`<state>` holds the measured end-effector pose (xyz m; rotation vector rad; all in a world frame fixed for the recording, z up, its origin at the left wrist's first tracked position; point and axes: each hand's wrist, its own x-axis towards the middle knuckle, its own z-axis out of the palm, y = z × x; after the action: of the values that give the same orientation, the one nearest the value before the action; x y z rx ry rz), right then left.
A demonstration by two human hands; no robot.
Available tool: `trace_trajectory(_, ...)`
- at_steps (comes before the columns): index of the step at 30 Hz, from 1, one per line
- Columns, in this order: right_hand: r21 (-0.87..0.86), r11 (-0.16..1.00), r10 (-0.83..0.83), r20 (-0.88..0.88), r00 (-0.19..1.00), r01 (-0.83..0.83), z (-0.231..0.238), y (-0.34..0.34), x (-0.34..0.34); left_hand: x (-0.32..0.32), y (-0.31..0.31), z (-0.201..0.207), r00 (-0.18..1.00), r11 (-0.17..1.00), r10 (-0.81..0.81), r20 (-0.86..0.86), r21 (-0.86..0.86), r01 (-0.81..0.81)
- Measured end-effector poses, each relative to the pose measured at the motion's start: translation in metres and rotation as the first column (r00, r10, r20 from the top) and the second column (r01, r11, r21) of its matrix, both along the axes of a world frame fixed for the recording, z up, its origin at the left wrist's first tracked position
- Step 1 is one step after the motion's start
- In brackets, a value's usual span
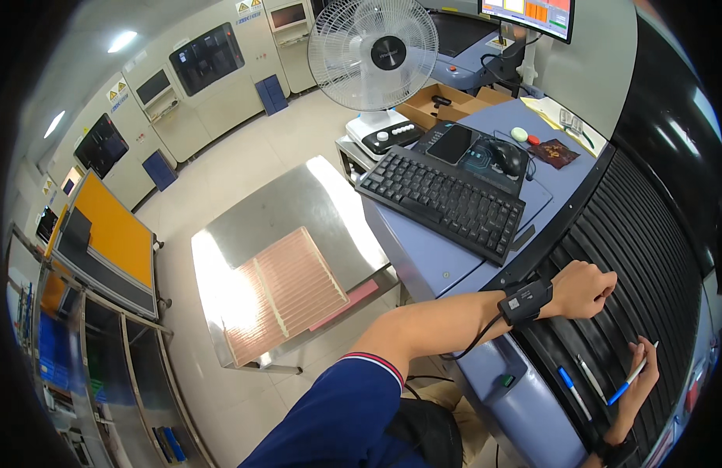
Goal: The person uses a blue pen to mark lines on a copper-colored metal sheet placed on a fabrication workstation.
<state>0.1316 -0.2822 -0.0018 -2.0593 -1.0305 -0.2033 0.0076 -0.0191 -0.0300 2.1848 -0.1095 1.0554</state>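
Observation:
My left hand [583, 290] is curled into a fist over the black ridged bellows cover [642, 226], with nothing showing in it. A black device [525, 303] with a cable is strapped to that wrist. Lower right, my right hand [636, 386] holds a white pen with a blue end [628, 380] between its fingers, slanting up to the right. Between my hands and the machine's near edge lie a blue-and-white pen [574, 392] and a slim pale pen [590, 378], roughly parallel on the ridges. A dark band [613, 452] circles my right wrist.
Beyond the bellows, a black keyboard [447, 199], phone [453, 144] and mouse [508, 158] rest on the blue machine top. A white fan [373, 54] stands behind. To the left, a metal table [298, 199] bears a copper-coloured striped panel [298, 273]. Shelving [103, 366] stands farther left.

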Motion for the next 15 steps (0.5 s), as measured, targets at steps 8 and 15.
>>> trace_trajectory(8, 0.019, 1.000, -0.013, -0.024, 1.000, 0.014, 0.002, -0.003, 0.005, -0.003, 0.010, 0.004, 0.999, 0.999, 0.046, -0.006, -0.010, -0.046)
trace_trajectory(15, 0.047, 0.990, -0.124, -0.123, 0.985, 0.131, -0.013, -0.001, 0.011, 0.000, 0.009, 0.002, 0.998, 0.998, 0.057, 0.004, -0.028, -0.057)
